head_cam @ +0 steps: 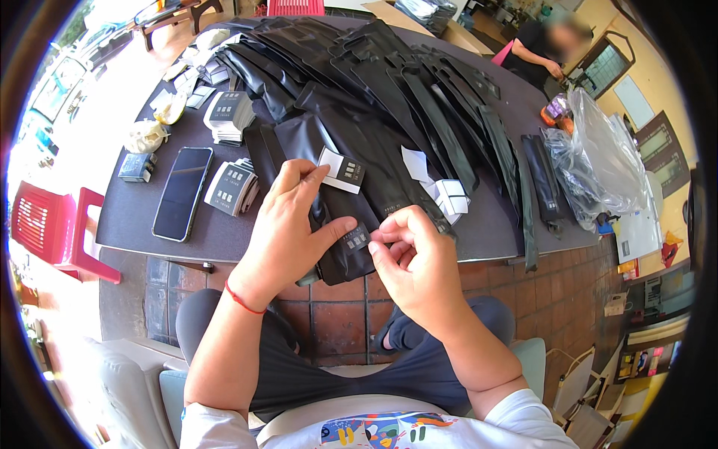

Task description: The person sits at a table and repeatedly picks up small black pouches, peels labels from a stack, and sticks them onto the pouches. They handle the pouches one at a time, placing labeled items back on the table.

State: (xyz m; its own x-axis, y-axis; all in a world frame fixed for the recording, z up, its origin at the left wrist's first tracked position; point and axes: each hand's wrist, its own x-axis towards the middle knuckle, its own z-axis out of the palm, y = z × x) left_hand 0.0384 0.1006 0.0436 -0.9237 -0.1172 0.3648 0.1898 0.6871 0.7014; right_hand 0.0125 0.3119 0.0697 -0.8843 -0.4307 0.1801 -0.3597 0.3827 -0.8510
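My left hand (300, 216) pinches a partly peeled sticker sheet (346, 170) between its fingers; its thumb presses beside a small dark label (354, 240) on the end of a black plastic pouch (336, 266). At that label's right edge, the thumb and index finger of my right hand (412, 255) are close together; whether they pinch its edge cannot be told. More black pouches (364, 73) lie overlapped across the table beyond. Two stacks of dark printed stickers, a nearer one (233, 187) and a farther one (230, 116), stand left of my hands. White backing papers (450, 197) lie to the right.
A smartphone (183, 193) and a small box (137, 167) lie on the dark table (219, 247) at left, near crumpled scraps (145, 136). Clear plastic bags (600, 151) sit at the right edge. A red plastic chair (56, 224) stands left. Another person (547, 50) sits at upper right.
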